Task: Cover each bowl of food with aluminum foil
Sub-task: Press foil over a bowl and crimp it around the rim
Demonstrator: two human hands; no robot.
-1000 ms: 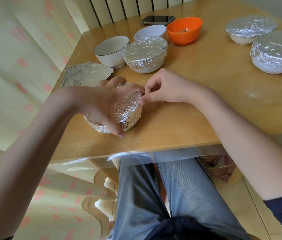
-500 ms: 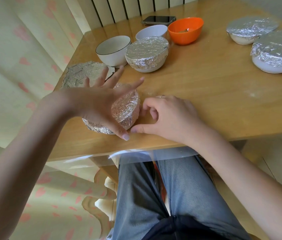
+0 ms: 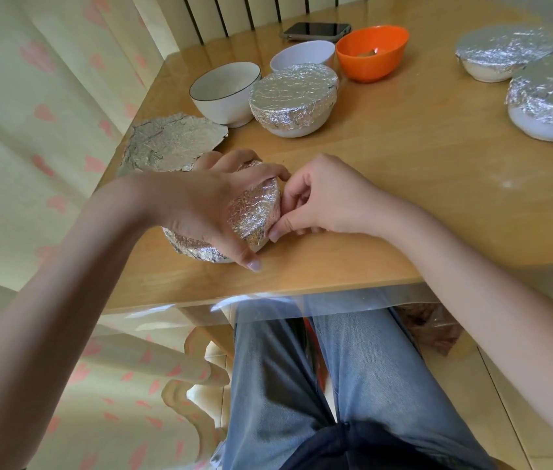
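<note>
Item: foil-covered bowl (image 3: 254,212), near worktop (image 3: 404,184) edge. My left hand (image 3: 200,208) fingers clamp over it; right hand (image 3: 322,198) fingers pinch foil at its right rim.

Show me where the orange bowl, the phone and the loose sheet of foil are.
orange bowl (image 3: 375,64): head view, on its outer front wall.
phone (image 3: 315,30): head view, on the middle of its dark screen.
loose sheet of foil (image 3: 171,144): head view, on its crinkled middle.
</note>
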